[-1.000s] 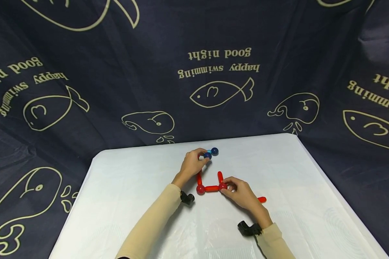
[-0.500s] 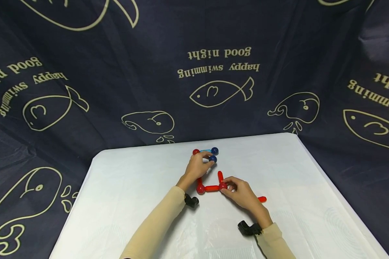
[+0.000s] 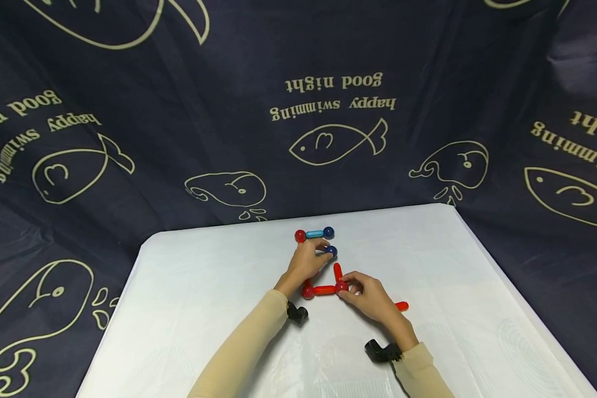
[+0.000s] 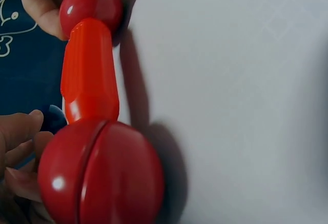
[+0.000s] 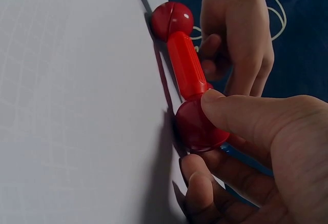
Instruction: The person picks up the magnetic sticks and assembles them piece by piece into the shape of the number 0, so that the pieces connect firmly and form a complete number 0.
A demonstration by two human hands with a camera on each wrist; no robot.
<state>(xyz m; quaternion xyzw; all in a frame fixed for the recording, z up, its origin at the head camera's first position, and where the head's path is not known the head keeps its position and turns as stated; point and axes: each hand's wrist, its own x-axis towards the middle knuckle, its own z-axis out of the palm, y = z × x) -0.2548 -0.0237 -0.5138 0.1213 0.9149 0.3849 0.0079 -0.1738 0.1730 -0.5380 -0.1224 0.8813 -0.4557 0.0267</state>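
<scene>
My left hand pinches a dark blue ball between thumb and fingers, above the gap in a construction-toy frame. In the left wrist view, its fingertips meet the blue ball at the left edge. My right hand grips the frame's near right red ball, seen closely in the right wrist view as a red ball under the thumb. A red rod links it to another red ball. A second red rod points away from the held ball. My left hand hides most of the left side.
At the far end, a red ball, a light blue rod and a dark blue ball form a row. A loose red rod lies beside my right wrist. A patterned dark curtain hangs behind the white table.
My left hand has moved right and toward me with the dark blue ball, uncovering the far red ball and light blue rod. My right hand stays on its red ball.
</scene>
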